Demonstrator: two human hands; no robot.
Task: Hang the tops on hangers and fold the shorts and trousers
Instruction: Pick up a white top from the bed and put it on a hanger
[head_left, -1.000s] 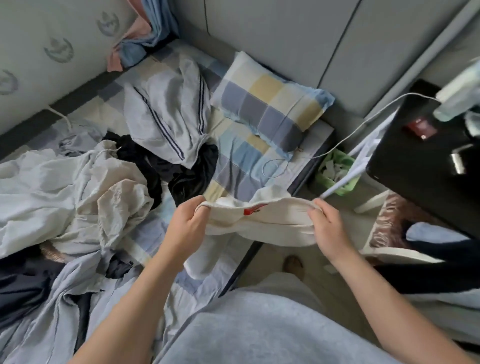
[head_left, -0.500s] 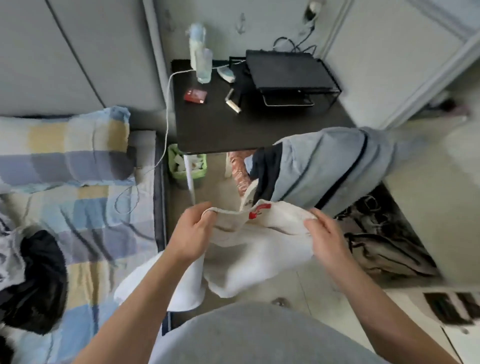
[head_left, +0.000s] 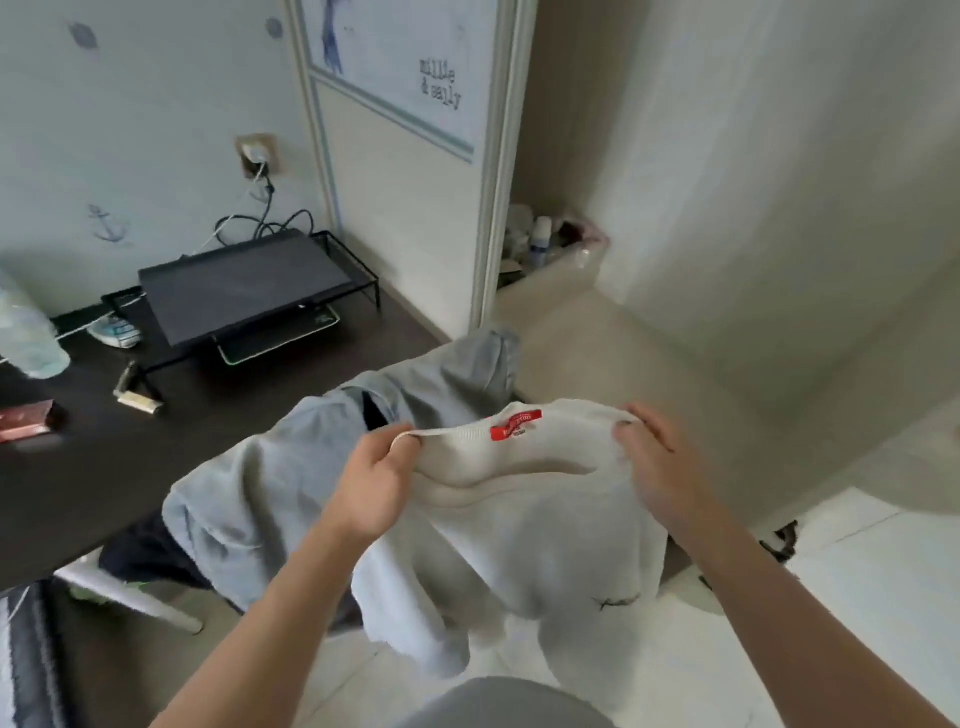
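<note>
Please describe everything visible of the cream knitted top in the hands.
The cream knitted top looks soft, with a ribbed round collar, a red sewn label inside the neck and small dark embroidery on the front. It hangs limp, collar uppermost. The left hand pinches the collar; the right hand grips its other side.

Between the left hand (head_left: 376, 483) and right hand (head_left: 652, 467), the print on the red label (head_left: 516, 425) is unreadably blurred. The cream top (head_left: 524, 519) hides part of the grey garment (head_left: 270, 488) beyond the left hand. Far left, the bottle (head_left: 26, 332) is cut off.
</note>
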